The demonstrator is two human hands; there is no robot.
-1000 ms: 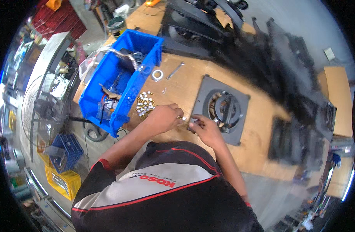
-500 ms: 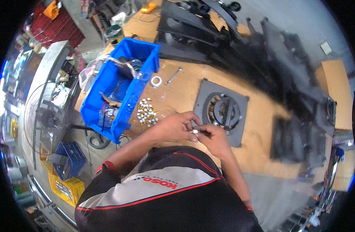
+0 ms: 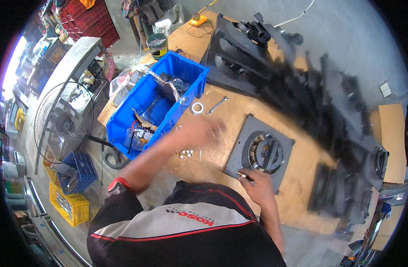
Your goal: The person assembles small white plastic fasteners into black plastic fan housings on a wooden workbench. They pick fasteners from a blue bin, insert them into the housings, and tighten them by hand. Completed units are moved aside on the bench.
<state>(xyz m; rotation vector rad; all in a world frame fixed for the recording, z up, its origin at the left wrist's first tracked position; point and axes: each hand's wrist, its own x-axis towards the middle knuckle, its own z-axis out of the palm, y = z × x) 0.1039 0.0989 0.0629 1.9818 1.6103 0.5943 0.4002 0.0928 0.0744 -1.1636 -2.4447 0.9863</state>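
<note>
My right hand (image 3: 259, 186) is pinched on a small white-and-brass fitting (image 3: 243, 175) at the near edge of a square black plate (image 3: 242, 144). A round black ring with a bar across it sits in the plate's middle. My left hand (image 3: 203, 132) is over the wooden table, above a pile of similar small fittings (image 3: 186, 154) that it and its forearm partly cover. Motion smears its fingers, so whether they hold anything does not show.
Left of the table's middle stands a long blue bin (image 3: 191, 94) with assorted parts. Beside it lie a white ring (image 3: 193, 111) and a wrench (image 3: 217, 105). Black frames (image 3: 233, 51) are stacked along the far and right side. A standing fan (image 3: 61, 118) is at the left.
My hands were together at the fitting; now they are apart. The left has moved up over the pile, while the right keeps the fitting beside the plate. The whole view has shifted.
</note>
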